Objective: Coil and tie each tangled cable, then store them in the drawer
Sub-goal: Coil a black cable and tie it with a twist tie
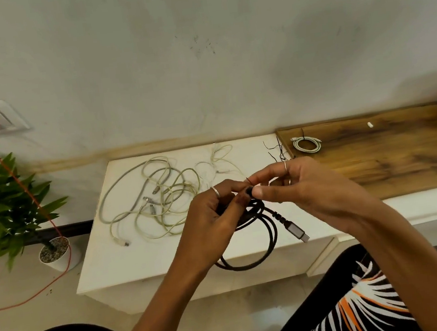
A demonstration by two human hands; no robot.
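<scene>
Evidently black cable (258, 232) hung coiled just in front of white table (151, 258); left hand (212, 215) gripped bunched loops at top; right hand (297, 191) pinched thin tie (248, 180) there; cable judged light, limp, springy; best held where loops cross, not by plug (297, 231).

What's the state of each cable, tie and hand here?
black cable: coiled, held, tie not finished
left hand: grips the coil
right hand: pinches a thin tie
pale cables: tangled, loose on the white top
white cable: coiled, tied, on wood
spare ties: loose
</scene>
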